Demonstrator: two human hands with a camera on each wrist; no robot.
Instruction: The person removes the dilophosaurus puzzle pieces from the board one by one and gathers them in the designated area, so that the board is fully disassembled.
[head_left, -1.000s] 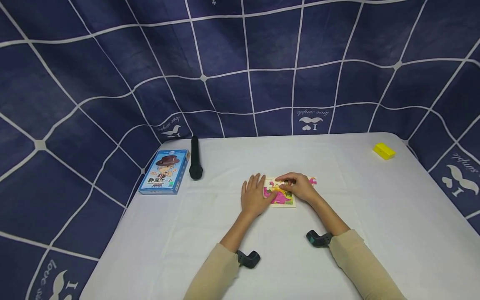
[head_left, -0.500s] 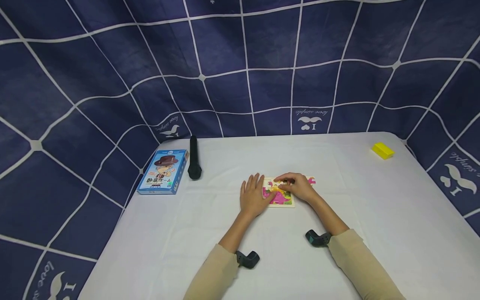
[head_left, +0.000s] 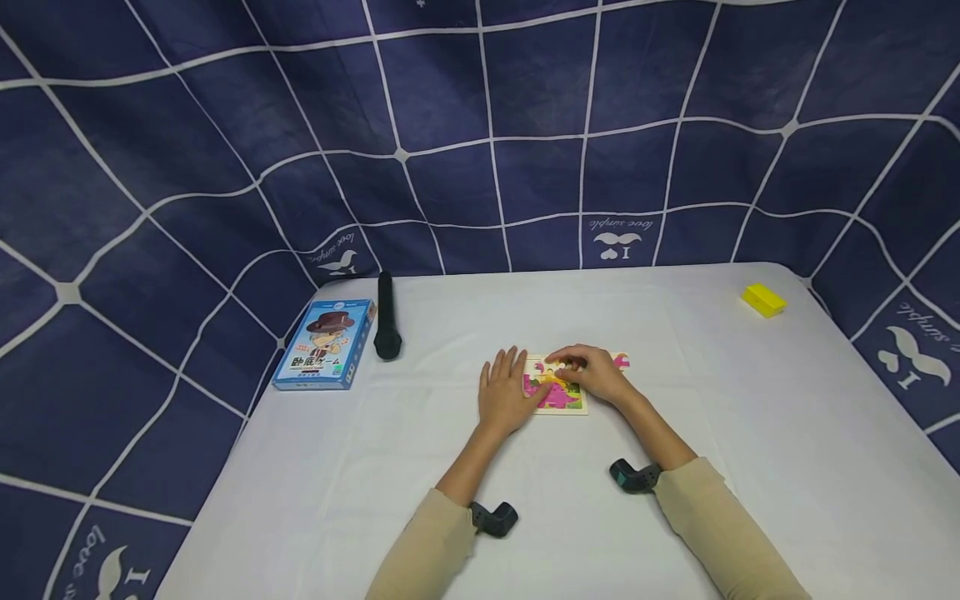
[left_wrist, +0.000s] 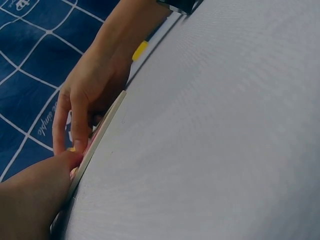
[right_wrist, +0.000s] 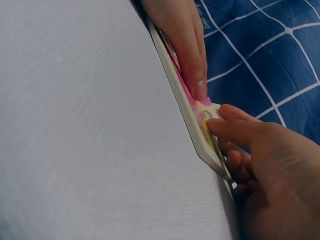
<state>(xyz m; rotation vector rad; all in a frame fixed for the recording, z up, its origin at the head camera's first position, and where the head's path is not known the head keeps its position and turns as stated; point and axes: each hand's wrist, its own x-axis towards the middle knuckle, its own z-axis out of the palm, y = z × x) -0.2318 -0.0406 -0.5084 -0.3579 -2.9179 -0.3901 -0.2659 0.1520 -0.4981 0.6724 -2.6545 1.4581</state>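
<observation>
The jigsaw board (head_left: 555, 412) lies on the surface under the fingers of both hands, and the work looks partly done — pink and yellow picture fills the part nearest the person, while paler patches farther up suggest spaces left to fill. The left hand (head_left: 505, 402) lies along the board's left edge, fingers straight and somewhat spread, thumb reaching over the picture. The right hand (head_left: 595, 375) covers the upper right of the board, its thumb and forefinger apparently pinching a small puzzle piece (right_wrist: 213, 108) beside the left thumb; whether that piece is seated I cannot tell. A pink-and-pale piece (head_left: 622, 361) shows just right of the right fingers, seemingly left to place.

Around them, a navy gridded cloth (head_left: 540, 100) hangs beyond the fingers, behind the white surface (head_left: 375, 500). A blue game box (head_left: 324, 346) lies well to the left of the left fingers, with a black microphone (head_left: 387, 317) just beside it, nearer to them. A yellow block (head_left: 763, 300) sits far off to the right of the right fingers. None of these blocks the work — only the hands hide parts of the board.
</observation>
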